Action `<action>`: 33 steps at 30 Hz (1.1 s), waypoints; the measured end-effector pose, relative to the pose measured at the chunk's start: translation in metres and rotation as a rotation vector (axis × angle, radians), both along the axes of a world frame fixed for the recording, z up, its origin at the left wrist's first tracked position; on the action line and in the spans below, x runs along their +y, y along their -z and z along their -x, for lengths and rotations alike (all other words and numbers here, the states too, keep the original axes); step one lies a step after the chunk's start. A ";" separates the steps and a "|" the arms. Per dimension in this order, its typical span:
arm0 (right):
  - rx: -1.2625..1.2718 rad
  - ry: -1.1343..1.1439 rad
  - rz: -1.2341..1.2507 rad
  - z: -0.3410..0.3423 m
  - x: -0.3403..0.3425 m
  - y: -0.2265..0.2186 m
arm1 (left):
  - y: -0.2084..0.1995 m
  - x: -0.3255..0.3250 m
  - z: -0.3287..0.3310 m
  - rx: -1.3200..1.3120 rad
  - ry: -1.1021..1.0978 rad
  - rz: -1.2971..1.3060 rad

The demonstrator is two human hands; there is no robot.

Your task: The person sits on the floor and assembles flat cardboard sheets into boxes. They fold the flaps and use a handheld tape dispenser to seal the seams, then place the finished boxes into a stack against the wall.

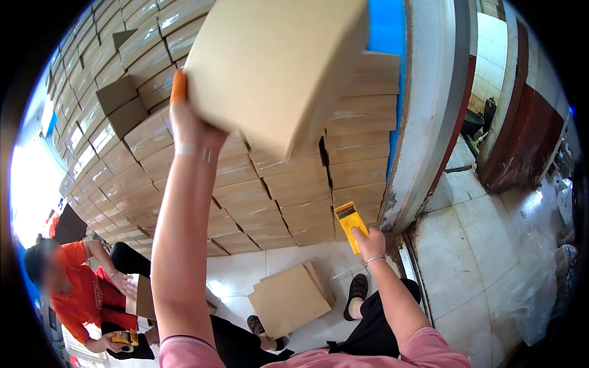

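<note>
My left hand, raised high, is closed on the lower left edge of a plain brown cardboard box. An orange cover is on one fingertip, and the box hides the other fingers. The box is tilted and cut off by the top of the view. Lower on the right, my right hand grips a yellow block-shaped hand tool with a dark recess in its far end. Its exact kind does not show. Flat cardboard sheets lie on the floor between my feet.
Stacked cardboard boxes form a wall ahead. A door frame stands at right, with clear plastic bags beyond it. At left, a co-worker in orange has one hand at a carton and a yellow-black tool in the other.
</note>
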State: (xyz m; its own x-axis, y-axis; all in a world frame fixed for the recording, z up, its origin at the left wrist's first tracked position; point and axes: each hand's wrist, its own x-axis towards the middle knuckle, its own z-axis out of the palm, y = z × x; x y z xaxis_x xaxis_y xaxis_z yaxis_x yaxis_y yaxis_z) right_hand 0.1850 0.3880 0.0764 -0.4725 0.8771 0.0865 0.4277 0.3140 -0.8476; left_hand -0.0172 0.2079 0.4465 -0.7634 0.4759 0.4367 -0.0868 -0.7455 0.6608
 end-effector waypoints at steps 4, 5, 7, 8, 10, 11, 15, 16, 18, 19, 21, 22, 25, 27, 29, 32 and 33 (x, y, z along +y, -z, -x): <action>-0.003 -0.135 0.087 0.019 -0.024 -0.011 | -0.082 0.091 0.021 -0.205 -0.311 0.389; 0.008 -0.126 0.035 0.018 -0.021 -0.012 | -0.089 0.113 0.012 -0.328 -0.295 0.411; 0.049 -0.163 0.047 0.021 -0.028 -0.012 | -0.083 0.143 0.030 -0.187 -0.354 0.545; 0.071 -0.166 0.046 0.018 -0.027 -0.016 | -0.083 0.160 0.038 -0.046 -0.401 0.622; 0.064 -0.207 0.038 0.008 -0.026 -0.025 | -0.076 0.188 0.063 0.284 -0.509 0.784; 0.089 -0.228 0.073 0.004 -0.031 -0.028 | -0.073 0.192 0.070 0.426 -0.577 0.854; 0.031 -0.269 0.074 -0.001 -0.034 -0.035 | -0.061 0.197 0.062 0.554 -0.803 0.984; 0.007 -0.289 0.061 0.002 -0.037 -0.037 | -0.061 0.193 0.066 0.629 -0.866 1.014; -0.024 -0.313 0.057 0.007 -0.045 -0.039 | -0.060 0.180 0.075 0.715 -0.974 1.047; -0.029 -0.313 0.047 0.009 -0.047 -0.038 | -0.058 0.177 0.072 0.726 -1.013 1.048; -0.037 -0.282 0.024 0.010 -0.043 -0.036 | -0.047 0.169 0.017 0.614 -1.019 0.975; -0.034 -0.275 0.018 0.010 -0.044 -0.035 | -0.046 0.168 0.004 0.639 -1.044 0.966; -0.065 -0.289 0.040 0.008 -0.048 -0.033 | -0.043 0.170 -0.003 0.690 -1.095 0.971; -0.061 -0.318 0.065 0.007 -0.050 -0.031 | -0.043 0.177 0.017 0.682 -1.101 1.006; -0.059 -0.298 0.053 0.006 -0.044 -0.032 | -0.056 0.189 0.008 0.657 -0.909 1.071; -0.048 -0.308 0.031 0.010 -0.050 -0.036 | -0.069 0.207 0.045 0.809 -0.701 1.217; -0.039 -0.301 0.020 0.013 -0.048 -0.037 | -0.059 0.219 0.064 0.846 -0.694 1.170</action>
